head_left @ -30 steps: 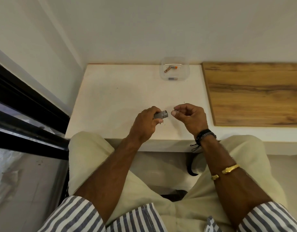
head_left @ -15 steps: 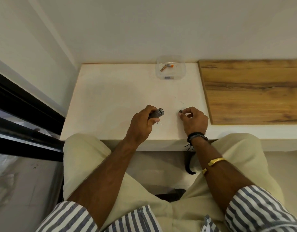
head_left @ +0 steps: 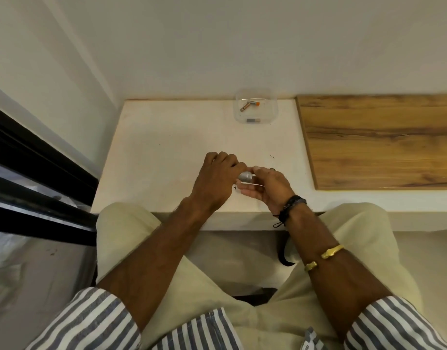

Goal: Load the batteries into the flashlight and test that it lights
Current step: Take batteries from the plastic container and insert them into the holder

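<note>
A small grey flashlight (head_left: 245, 176) is gripped in my left hand (head_left: 217, 178) just above the white table (head_left: 166, 147), and only its right end shows. My right hand (head_left: 267, 184) meets it from the right, thumb and fingertips pinched at that end. What lies between those fingertips is hidden. A small dark cap (head_left: 272, 169) lies on the table just behind my right hand. Far back stands a clear plastic container (head_left: 272, 114) holding a copper and orange battery (head_left: 250, 106) and a second battery (head_left: 253, 120).
A wooden board (head_left: 381, 142) covers the table's right part, its left edge close to my right hand. A white wall runs along the back, and a dark window frame (head_left: 40, 173) stands at the left. My knees sit under the table's front edge.
My right hand moved right and set the small cap on the table, then came back to the flashlight's end. My left hand kept hold of the flashlight.
</note>
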{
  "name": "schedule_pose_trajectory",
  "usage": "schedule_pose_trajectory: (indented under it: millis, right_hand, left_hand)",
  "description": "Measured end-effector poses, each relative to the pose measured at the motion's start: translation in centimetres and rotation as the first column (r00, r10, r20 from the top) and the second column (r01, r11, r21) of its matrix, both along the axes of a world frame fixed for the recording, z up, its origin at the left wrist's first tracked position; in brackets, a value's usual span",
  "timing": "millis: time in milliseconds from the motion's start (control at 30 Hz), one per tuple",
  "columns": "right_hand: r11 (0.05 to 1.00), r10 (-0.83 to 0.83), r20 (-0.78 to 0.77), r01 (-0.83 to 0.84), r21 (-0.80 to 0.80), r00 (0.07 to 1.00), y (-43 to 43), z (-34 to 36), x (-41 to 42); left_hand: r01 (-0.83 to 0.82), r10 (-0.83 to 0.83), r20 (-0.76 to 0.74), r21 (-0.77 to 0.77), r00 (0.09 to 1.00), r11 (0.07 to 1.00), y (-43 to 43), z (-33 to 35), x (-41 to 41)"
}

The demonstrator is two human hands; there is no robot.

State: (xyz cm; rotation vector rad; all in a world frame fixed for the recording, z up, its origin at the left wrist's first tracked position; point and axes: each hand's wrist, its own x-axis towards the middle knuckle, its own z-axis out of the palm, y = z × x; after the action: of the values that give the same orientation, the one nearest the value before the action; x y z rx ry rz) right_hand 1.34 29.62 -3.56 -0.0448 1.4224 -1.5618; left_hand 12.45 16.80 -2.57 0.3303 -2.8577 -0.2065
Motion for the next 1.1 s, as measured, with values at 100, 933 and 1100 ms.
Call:
schedule_pose_trajectory:
  millis: [100,933,1100]
  right_hand:
    - [0.996,-0.012,0.145,0.024,-0.082,0.989,0.1,0.1,0.0]
    - [0.943,-0.22,0.202,0.261,-0.204,0.954,1.1,-0.4,-1.6]
    - [0.934,-0.21,0.22,0.262,-0.242,0.953,1.0,-0.3,-1.6]
  left_hand:
    - [0.036,-0.036,-0.006,-0.078,0.999,0.996,-0.2,0.8,0.0]
    - [-0.235,0.509,-0.2,0.709,0.837,0.665,-2.7,-1.9,-1.3]
    - [-0.272,0.508,-0.172,0.679,0.844,0.682,-3.3,-2.3,-1.4]
